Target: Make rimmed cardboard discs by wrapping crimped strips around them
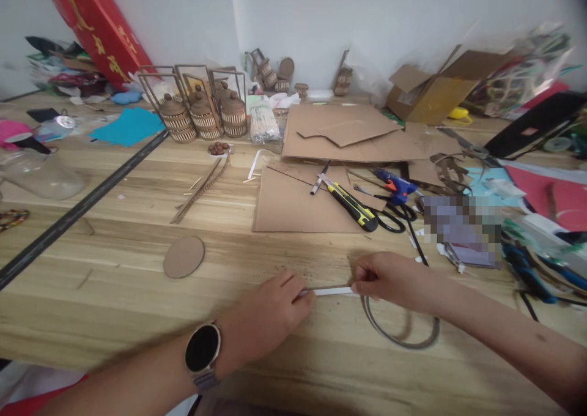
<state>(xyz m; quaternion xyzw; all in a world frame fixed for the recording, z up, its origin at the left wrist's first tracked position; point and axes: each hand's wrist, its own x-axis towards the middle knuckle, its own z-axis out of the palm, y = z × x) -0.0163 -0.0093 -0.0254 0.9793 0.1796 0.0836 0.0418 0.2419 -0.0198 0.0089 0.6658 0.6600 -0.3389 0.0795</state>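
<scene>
A narrow strip (334,291), white on its visible face, stretches between my two hands just above the wooden table (114,306). My left hand (270,312), with a watch on the wrist, pinches one end of it. The fingers of my right hand (389,278) are closed on the strip farther right. From under my right hand a grey-brown loop (403,344) of strip curves toward the table's near side. Left of my hands lies a round cardboard disc (184,257).
Behind my hands, a yellow-black cutter (353,207) lies on cardboard (284,205), beside black-handled scissors (395,217) and a blue glue gun (397,186). Small lidded baskets (200,115) with tall handles stand farther back. Blue-handled pliers (527,272) lie at the right.
</scene>
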